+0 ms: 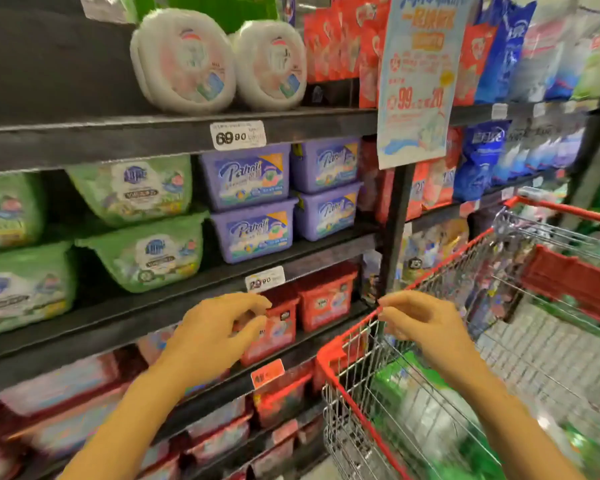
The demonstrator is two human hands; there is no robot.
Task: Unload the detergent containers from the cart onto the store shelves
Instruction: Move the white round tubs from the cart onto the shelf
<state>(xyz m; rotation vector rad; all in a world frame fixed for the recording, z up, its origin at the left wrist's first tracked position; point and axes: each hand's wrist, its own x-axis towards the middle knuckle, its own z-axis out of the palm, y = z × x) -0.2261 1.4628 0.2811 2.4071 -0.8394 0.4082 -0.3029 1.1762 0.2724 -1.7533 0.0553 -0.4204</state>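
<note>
Centrally, left hand [219,337] released and empty, fingers loosely curled, in front of red detergent tubs [281,327] on the dark store shelves [118,140]. Rightward, right hand [426,329] with fingertips at the front corner of the red-rimmed wire cart [328,355]; grasp on the rim not discernible. Green detergent containers [395,382], blurred, inside the cart basket below the right hand; green tubs [142,261], purple tubs [253,233] and white round packs [184,60] on upper shelves.
</note>
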